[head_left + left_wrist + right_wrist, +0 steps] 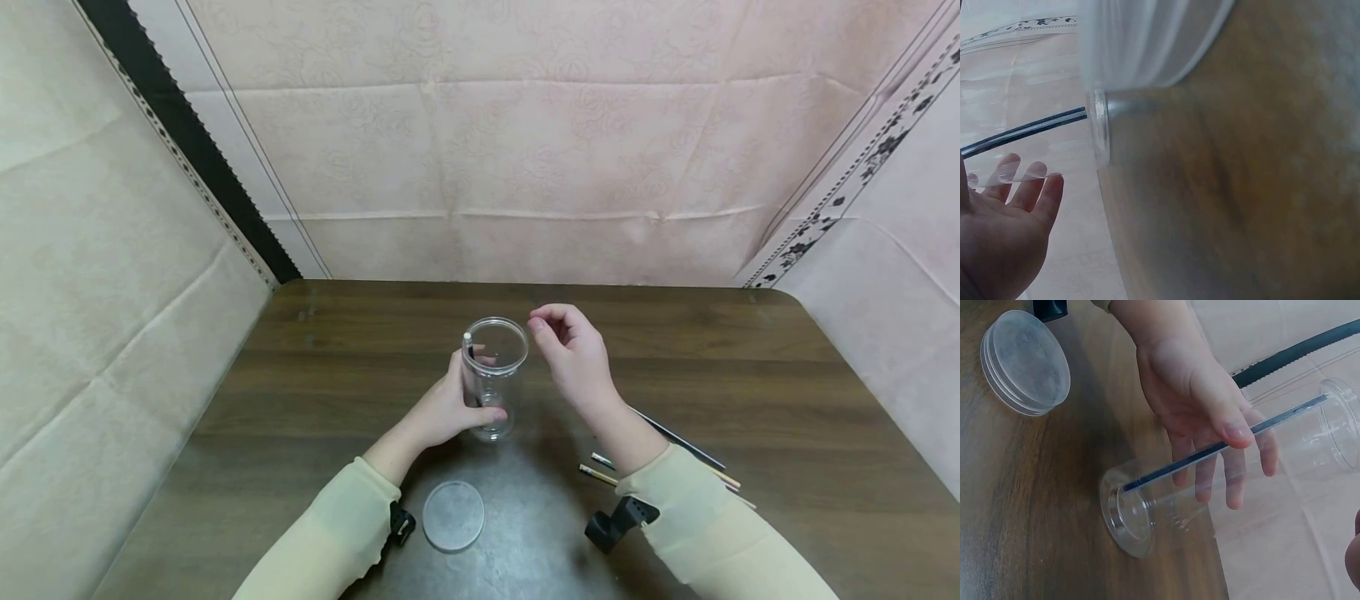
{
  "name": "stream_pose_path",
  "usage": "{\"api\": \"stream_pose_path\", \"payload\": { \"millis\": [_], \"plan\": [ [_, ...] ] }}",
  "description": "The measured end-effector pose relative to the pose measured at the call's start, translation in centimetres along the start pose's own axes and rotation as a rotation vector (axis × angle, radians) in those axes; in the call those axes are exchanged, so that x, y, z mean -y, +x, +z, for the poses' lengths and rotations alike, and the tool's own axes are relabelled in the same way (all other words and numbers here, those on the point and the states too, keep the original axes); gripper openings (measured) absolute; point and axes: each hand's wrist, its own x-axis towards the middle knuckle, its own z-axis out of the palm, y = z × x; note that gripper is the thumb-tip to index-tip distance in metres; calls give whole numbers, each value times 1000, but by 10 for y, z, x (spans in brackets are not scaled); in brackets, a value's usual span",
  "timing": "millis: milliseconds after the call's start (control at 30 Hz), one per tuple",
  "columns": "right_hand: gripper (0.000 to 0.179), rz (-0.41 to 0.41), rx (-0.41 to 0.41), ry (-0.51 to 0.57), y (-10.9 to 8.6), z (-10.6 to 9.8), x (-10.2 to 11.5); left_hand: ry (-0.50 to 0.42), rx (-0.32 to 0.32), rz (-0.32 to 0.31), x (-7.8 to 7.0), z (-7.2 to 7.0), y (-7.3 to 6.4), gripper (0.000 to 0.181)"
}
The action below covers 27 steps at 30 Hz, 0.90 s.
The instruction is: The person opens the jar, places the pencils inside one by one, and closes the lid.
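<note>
Left hand (450,402) holds a tall, clear, round jar (498,390) over the middle of a brown wood-look counter (337,400). Its thumb is at the front, and its fingers go around the back, where they show through the see-through side. I cannot tell if the bottom of the jar touches the counter. Inside the jar is one thin, dark blue pencil with a white tip (1179,463). It leans, with one end down at the bottom and the white tip up by the rim, on the left. Right hand (579,360) is up just beside the rim, on the other side. Its fingers are bent, and its thumb is close to the first finger, with bare tips. A round, flat, cloudy clear lid (453,517) lies on the counter, nearer the person, between the two arms. More thin pencils, some black and some yellowish (678,437), lie by the right arm, and the arm hides part of them. Pale pink cloth with a faint pattern (525,150) hangs behind the counter.
</note>
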Motion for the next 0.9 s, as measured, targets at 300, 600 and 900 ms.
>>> {"api": "stream_pose_path", "payload": {
  "millis": [300, 600, 900],
  "plan": [
    [13, 41, -9, -31, -7, -15, -7, 4, 1, -29, 0, 1, 0, 90],
    [14, 45, -20, -222, -17, -56, -35, 21, 5, -1, 2, 2, 3, 91],
    [21, 33, -33, -420, -34, -109, -67, 10, 17, -41, 4, 0, 1, 92]
  ]
}}
